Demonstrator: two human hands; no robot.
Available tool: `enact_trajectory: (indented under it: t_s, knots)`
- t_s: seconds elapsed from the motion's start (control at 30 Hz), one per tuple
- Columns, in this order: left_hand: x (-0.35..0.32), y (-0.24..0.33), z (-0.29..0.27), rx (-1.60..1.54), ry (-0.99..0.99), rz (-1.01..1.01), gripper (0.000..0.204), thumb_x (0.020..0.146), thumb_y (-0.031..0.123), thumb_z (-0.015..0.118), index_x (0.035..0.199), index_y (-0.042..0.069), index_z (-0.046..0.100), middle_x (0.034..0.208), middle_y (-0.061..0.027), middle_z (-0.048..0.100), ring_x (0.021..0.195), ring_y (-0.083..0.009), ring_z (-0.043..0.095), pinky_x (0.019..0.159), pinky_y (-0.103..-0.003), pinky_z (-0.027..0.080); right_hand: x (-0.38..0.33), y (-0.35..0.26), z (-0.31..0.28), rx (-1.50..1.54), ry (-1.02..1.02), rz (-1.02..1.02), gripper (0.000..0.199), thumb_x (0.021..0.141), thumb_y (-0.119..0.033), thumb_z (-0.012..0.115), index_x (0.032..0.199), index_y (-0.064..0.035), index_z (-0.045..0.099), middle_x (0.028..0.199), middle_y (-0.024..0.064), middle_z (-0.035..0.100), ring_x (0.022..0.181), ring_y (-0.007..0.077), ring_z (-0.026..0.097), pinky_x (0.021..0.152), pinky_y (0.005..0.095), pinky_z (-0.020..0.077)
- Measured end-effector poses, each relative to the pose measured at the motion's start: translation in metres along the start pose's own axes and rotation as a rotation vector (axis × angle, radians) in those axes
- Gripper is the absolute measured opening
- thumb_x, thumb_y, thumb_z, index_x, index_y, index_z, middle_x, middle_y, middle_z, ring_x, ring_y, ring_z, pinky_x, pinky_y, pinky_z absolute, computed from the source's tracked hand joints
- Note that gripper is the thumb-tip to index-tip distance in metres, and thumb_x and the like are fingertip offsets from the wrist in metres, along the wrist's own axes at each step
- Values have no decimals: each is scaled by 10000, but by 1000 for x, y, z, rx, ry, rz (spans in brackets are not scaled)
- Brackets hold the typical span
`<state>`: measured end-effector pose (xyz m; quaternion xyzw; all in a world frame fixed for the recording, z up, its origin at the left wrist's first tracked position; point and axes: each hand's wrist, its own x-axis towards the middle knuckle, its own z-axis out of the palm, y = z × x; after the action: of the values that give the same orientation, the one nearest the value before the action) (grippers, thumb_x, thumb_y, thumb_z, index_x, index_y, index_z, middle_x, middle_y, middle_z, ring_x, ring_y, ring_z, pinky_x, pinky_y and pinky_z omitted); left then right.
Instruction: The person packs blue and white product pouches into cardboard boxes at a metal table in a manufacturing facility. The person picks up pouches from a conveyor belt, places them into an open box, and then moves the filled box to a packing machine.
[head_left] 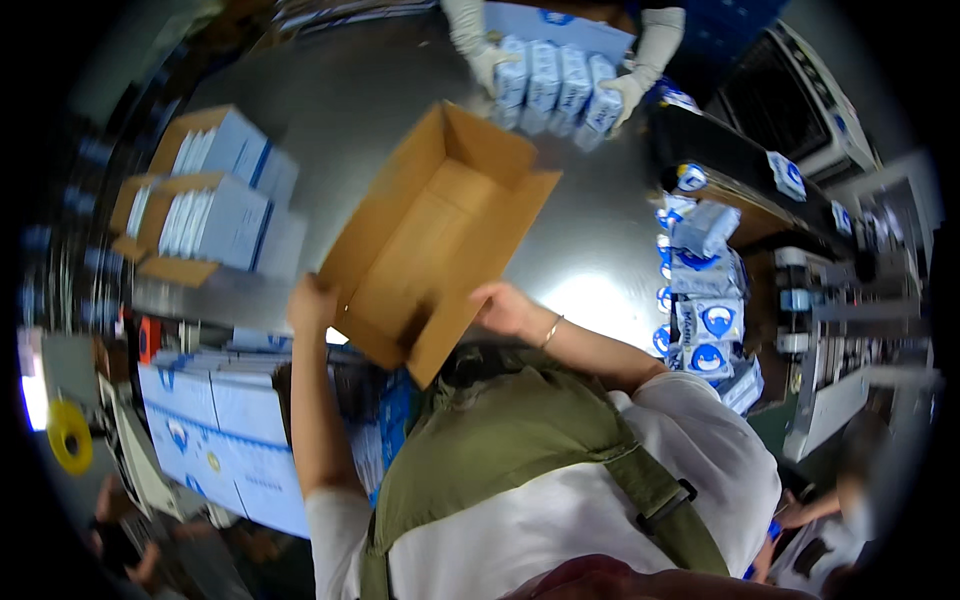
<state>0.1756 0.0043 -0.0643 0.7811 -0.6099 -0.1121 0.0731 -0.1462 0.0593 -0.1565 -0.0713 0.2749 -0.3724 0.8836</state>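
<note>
An empty cardboard box (424, 215), brown inside with its top open, lies tilted between my hands over the metal table. My left hand (313, 304) is closed on the box's near left edge. On the near right side, my right hand (503, 308) grips the box wall with its fingers, a bracelet at the wrist. Part of each hand's fingers is hidden by the cardboard. Beyond the box, a co-worker's gloved hands (488, 65) press from both sides on a row of several white-and-blue packs (557, 80).
Two filled boxes (232, 215) of white packs stand on the table (350, 135) at left. Flat blue-white cartons (235, 440) are stacked below them. Loose blue-white packs (715, 320) pile up at right, beside a dark conveyor belt (735, 140) carrying another pack (786, 176).
</note>
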Motion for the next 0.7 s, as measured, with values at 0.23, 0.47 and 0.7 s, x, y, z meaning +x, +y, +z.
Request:
enact_trajectory:
  t_s: [0.23,0.47,0.7]
  knots:
    - [26,13,-13,21,-66,-130,479,741,317,640,1122,34,573,1016,-194,644,976,-340,608,823,-408,483,16,-58,-3,-1087,443,-281,745,618,-206,825,1248,-3,483,1305,189,470,1245,312,404,1045,420,315]
    - [25,18,-11,10,-31,-91,434,759,330,637,1072,36,573,995,-178,648,972,-349,602,811,-422,481,22,-107,42,-2470,402,-809,963,447,-378,867,1271,-88,461,1350,192,368,1315,376,253,1084,528,168]
    - [28,14,-7,-42,9,-113,390,729,329,648,1000,49,633,964,-179,657,927,-357,617,795,-432,484,90,-106,32,-2547,415,-732,757,424,-487,826,1021,-95,573,1097,132,511,1215,338,369,1108,491,176]
